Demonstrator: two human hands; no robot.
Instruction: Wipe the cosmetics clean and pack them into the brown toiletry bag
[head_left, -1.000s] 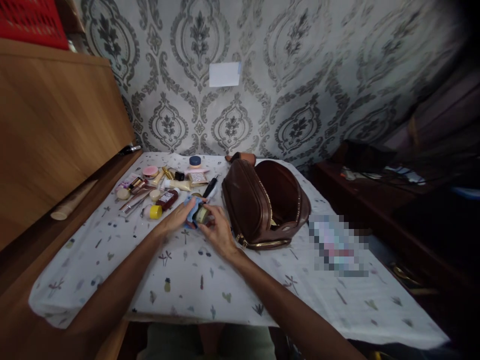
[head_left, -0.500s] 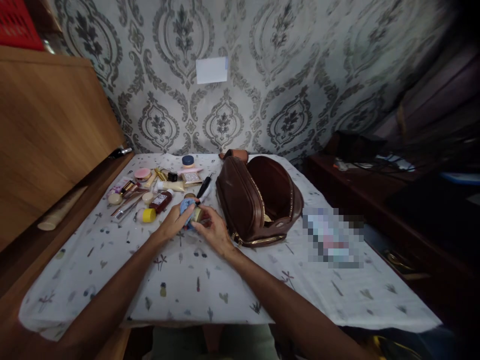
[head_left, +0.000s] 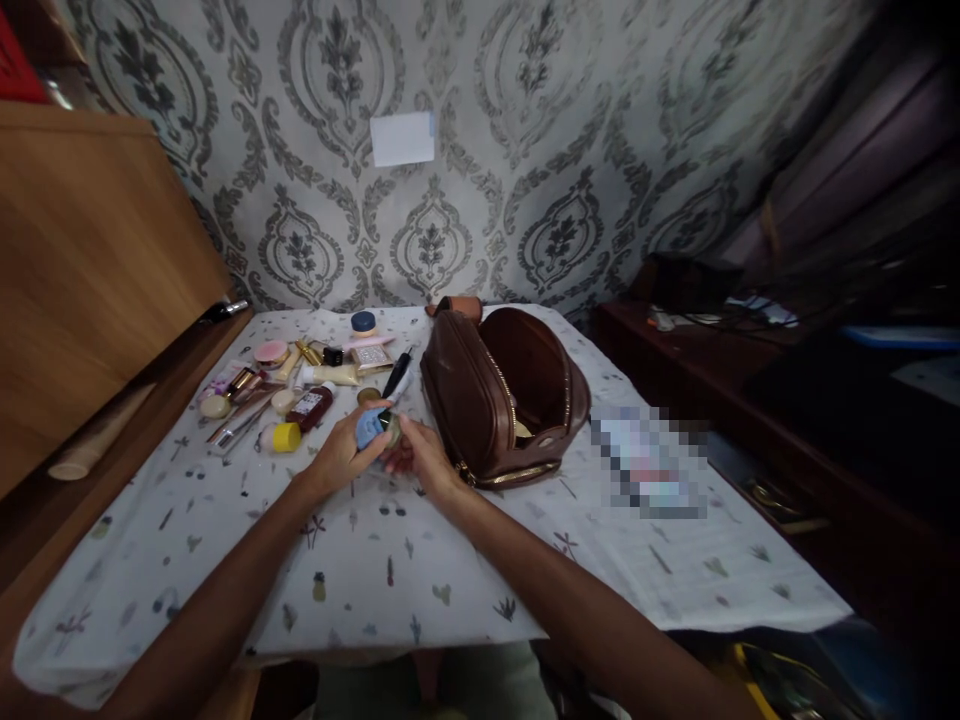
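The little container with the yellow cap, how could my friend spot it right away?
Start at the big brown bag, then look left past the person's left hand to the cluster of cosmetics. At its near edge, beside the dark red bottle, lies a small pale container. Its bright yellow cap sets it apart from its neighbours.

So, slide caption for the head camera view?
Left hand with blue cloth, right hand on a small container, beside cosmetics and an open brown bag.
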